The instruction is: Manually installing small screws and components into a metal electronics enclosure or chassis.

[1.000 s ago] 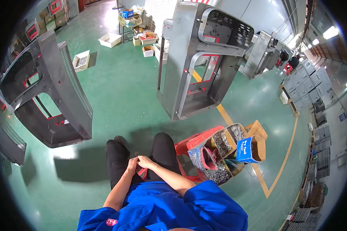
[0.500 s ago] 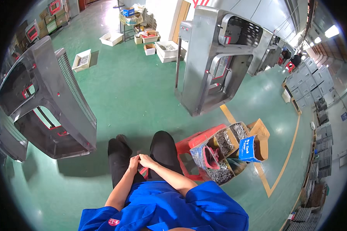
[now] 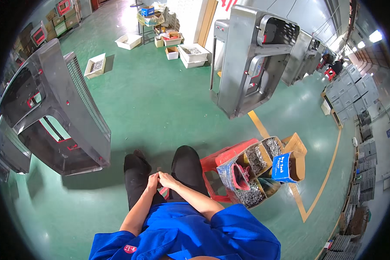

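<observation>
The left hand [image 3: 153, 180] and right hand [image 3: 165, 179] meet at lower centre; I cannot tell if they clasp anything. Right of centre, a divided box [image 3: 266, 157] holds metal parts [image 3: 251, 196]; 1 blue carton [image 3: 283, 172] bears white lettering [image 3: 281, 163], the shirt [image 3: 190, 229] a pink badge [image 3: 130, 248].

Place: a factory workshop
Glossy green floor [image 3: 151, 104]: marked off with painted yellow lines [image 3: 323, 184]
Large grey sheet-metal housings with cut-out openings [image 3: 234, 65]: standing at left and right
Divided brown cardboard box [image 3: 266, 158]: filled with small silvery metal parts [image 3: 256, 159], beside a red plastic stool [image 3: 209, 164]
Shallow white rectangular tray [image 3: 95, 75]: more small parts, on the floor
Stacked grey box-shaped units [image 3: 346, 93]: piled along the right side
Bright white ceiling lamps [image 3: 375, 36]: overhead
</observation>
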A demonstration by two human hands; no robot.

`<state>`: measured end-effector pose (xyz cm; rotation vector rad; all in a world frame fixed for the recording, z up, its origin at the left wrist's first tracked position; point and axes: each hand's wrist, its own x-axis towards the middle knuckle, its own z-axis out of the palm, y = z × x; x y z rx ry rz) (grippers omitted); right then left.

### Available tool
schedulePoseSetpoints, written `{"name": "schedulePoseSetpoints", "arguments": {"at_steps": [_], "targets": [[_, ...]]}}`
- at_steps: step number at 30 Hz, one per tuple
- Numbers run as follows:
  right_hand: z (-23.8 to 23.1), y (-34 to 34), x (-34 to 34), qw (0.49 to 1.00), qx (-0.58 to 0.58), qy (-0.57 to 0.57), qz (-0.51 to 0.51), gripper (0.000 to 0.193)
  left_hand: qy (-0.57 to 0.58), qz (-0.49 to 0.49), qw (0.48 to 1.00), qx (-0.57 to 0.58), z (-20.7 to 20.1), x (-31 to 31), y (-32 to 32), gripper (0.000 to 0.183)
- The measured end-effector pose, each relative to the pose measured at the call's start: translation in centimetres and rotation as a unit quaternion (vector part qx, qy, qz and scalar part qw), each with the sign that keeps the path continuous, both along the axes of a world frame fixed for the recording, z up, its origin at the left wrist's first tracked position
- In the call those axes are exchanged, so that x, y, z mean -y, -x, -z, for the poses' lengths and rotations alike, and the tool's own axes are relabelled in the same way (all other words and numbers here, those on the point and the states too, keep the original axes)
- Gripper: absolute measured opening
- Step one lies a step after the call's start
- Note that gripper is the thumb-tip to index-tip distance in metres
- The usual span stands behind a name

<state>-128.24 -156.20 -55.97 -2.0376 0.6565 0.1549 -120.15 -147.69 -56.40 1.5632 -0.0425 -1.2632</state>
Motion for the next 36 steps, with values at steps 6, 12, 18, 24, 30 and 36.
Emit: {"name": "schedulePoseSetpoints", "arguments": {"at_steps": [6, 12, 18, 24, 30, 36], "targets": [[0.1, 0.6, -0.1, 1.0, 0.003, 0.018, -0.009, 0.034, -0.001, -0.016, 1.0, 0.007, -0.8, 0.3, 1.0, 0.024], [1.3, 0.9, -0.5, 1.0, -0.002, 0.024, -0.014, 0.035, 0.006, -0.009, 1.0, 0.014, -0.4, -0.1, 1.4, 0.029], [1.5, 1.3, -0.6, 0.999, 0.012, 0.026, -0.023, 0.035, 0.018, -0.021, 0.999, 0.024, 1.7, -0.4, 1.4, 0.028], [2.0, 1.6, -0.7, 0.998, 0.033, 0.039, -0.022, 0.033, 0.016, -0.018, 0.999, 0.021, 1.7, -0.5, 1.5, 0.027], [2.0, 1.4, -0.7, 0.999, 0.026, 0.039, -0.014, 0.03, 0.016, -0.028, 0.999, 0.039, 2.1, -0.4, 1.6, 0.028], [1.4, 1.2, -0.6, 0.998, 0.027, 0.051, -0.02, 0.028, 0.008, -0.044, 0.999, -0.005, 1.2, -0.2, 1.3, 0.028]]}}
